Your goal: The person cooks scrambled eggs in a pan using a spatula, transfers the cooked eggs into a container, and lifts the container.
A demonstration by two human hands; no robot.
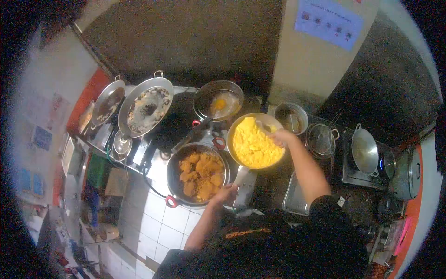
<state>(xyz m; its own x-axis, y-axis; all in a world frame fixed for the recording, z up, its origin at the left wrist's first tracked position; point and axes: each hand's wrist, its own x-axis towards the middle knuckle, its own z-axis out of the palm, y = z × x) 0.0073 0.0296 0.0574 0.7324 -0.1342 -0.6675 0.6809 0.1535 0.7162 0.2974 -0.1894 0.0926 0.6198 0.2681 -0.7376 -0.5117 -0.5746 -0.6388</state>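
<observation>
Black shirt [297, 239]; pan [256, 142], handle [242, 175] aslant toward it; hands [225, 193] closed round handle and utensil [264, 126]

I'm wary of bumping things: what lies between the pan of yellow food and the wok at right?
From pan to wok, the head view shows the right hand over the rim, its forearm, then what looks like a round strainer.

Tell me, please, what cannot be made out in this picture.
Head view:
Shape of the tool, partly hidden by the right hand and yellow food.
End of the pan handle, covered by the left hand.
Wording on the poster, too small.
Lettering on the shirt, blurred.
</observation>
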